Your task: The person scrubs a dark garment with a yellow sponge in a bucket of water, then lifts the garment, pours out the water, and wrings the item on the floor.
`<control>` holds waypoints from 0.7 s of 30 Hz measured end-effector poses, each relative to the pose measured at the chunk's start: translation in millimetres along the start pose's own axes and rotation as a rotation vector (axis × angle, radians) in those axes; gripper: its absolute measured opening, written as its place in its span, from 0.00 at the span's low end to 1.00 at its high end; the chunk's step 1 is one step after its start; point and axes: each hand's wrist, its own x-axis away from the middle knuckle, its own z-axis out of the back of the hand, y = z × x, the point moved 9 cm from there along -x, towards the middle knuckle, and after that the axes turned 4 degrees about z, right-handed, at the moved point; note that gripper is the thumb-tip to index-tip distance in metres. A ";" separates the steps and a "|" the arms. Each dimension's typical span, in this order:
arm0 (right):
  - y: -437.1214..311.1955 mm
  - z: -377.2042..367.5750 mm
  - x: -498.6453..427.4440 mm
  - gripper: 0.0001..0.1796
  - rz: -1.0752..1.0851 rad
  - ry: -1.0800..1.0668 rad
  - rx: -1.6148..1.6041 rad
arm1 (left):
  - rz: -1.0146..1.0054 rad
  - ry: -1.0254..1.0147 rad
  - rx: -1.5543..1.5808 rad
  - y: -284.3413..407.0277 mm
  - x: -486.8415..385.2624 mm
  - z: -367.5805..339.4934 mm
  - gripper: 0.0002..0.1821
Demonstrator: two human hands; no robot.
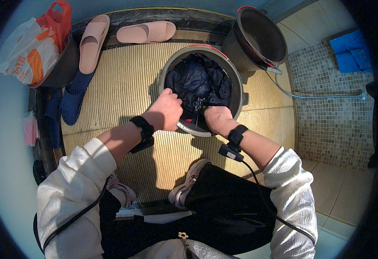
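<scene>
A dark navy garment (195, 77), wet and bunched up, fills much of a grey bucket (239, 106) with a red-trimmed rim. Round fasteners show on the cloth, and pale suds or drops lie between my hands. My left hand (168, 110) is a fist over the bucket's near-left rim, closed on the garment's edge. Inside the near-right part of the bucket, my right hand (219, 118) grips the same cloth, its fingertips hidden. Something small and red shows low in the bucket between the hands.
A second dark bucket (260, 39) stands at the far right, near a metal hose (318, 96). Pink slippers (146, 32) and blue slippers (75, 97) lie along the left and far edges of the ribbed mat (117, 87). Plastic bags (36, 48) top a container at left. Cables run along both sleeves.
</scene>
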 end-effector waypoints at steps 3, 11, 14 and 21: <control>-3.9 9.5 6.2 0.12 0.059 0.012 0.043 | -0.002 0.075 0.022 -0.1 0.0 1.7 0.14; 12.3 91.9 23.7 0.11 0.061 0.091 0.128 | -0.035 0.138 0.041 -0.8 1.5 5.6 0.14; 28.2 132.5 37.1 0.13 0.017 0.119 0.055 | -0.033 0.064 0.023 -0.9 -1.2 0.8 0.15; 24.7 170.3 43.8 0.16 0.120 0.535 -0.291 | -0.030 0.097 0.011 -0.5 -0.3 2.9 0.15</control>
